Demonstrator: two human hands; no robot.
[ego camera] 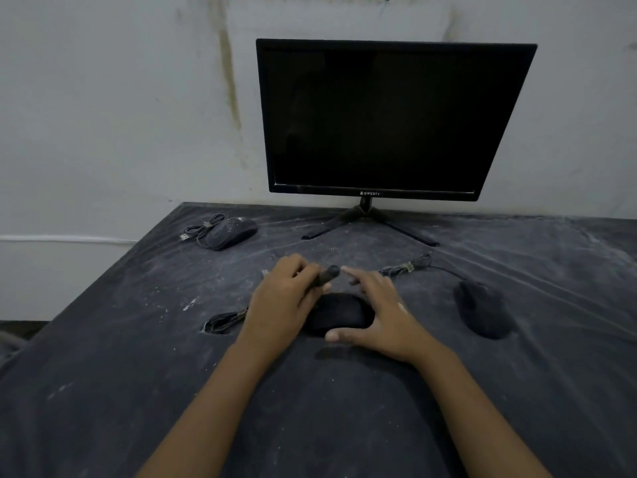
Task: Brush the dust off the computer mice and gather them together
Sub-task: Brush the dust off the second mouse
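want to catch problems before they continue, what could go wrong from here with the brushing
1. The right hand only lies loosely over the middle mouse, so strokes of the brush held in the left hand might shove it across the cloth.
2. The coiled cable by the left wrist could snag when the mouse is moved.
3. The cloth is dusty, so cleaned mice may pick dust up again.
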